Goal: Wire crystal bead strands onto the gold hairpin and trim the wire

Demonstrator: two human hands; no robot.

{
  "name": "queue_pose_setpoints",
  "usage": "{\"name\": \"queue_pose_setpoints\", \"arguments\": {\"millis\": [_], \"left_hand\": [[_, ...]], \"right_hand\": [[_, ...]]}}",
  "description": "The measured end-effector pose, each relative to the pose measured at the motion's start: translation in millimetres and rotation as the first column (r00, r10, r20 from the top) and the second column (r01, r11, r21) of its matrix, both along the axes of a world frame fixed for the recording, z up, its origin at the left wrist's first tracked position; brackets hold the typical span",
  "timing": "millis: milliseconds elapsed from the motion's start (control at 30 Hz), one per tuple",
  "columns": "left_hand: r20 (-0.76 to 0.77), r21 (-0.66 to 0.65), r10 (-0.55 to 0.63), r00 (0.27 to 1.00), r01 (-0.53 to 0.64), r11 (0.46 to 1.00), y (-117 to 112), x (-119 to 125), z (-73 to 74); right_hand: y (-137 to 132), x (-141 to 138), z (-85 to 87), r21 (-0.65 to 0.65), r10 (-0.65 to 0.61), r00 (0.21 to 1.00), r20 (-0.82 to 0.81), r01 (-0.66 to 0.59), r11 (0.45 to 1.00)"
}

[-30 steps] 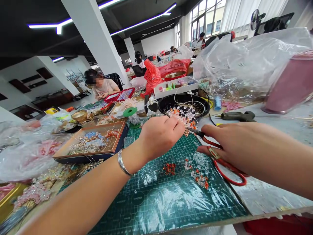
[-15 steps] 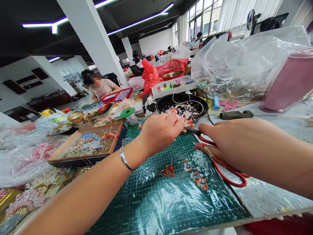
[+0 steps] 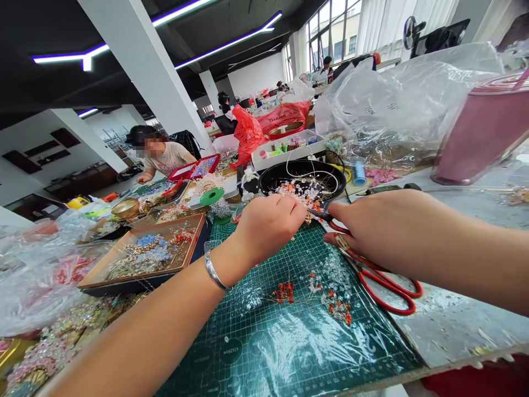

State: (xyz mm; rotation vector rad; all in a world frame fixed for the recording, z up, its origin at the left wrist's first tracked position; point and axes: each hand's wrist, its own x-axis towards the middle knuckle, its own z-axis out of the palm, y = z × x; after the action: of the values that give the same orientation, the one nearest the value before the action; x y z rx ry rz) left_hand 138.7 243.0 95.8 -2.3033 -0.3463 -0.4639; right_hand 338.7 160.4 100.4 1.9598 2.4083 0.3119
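My left hand (image 3: 275, 226), a bracelet at its wrist, is closed on a spray of clear and orange beads (image 3: 295, 192) on thin wires. My right hand (image 3: 355, 220) is closed around red-handled scissors (image 3: 390, 295). Their dark blades point at the spray beside my left fingers and are partly hidden; the red loops show below my hand. Beneath both hands lies a green cutting mat (image 3: 231, 380). On it are a cluster of orange beads (image 3: 284, 292), a mixed orange and clear bunch (image 3: 339, 309) and loose clear beads (image 3: 336, 270).
A black round tray (image 3: 266, 184) stands behind my hands. Left are a box (image 3: 200, 237) of beaded pieces and a green spool (image 3: 211, 196). A pink cup (image 3: 467, 132) and clear plastic bags (image 3: 405, 99) stand right. A co-worker (image 3: 163, 154) sits across the table.
The view has shifted slightly, and my right hand and the scissors have moved a little up and left. The scissors' red loops look farther apart. The co-worker's hand now shows.
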Motion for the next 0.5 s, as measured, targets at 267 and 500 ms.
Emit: {"name": "queue_pose_setpoints", "arguments": {"millis": [267,500], "left_hand": [[-0.013,0.001,0.016,1.0,-0.016,1.0,7.7,6.0,-2.1],[-0.02,-0.016,0.039,0.999,-0.04,0.999,11.3,9.7,-4.6]], "right_hand": [[9.2,-5.8,14.9,-0.136,-0.046,0.995,0.087,0.057,0.989],[14.2,-8.0,20.3,-0.161,-0.055,0.995,0.089,0.069,0.984]]}}
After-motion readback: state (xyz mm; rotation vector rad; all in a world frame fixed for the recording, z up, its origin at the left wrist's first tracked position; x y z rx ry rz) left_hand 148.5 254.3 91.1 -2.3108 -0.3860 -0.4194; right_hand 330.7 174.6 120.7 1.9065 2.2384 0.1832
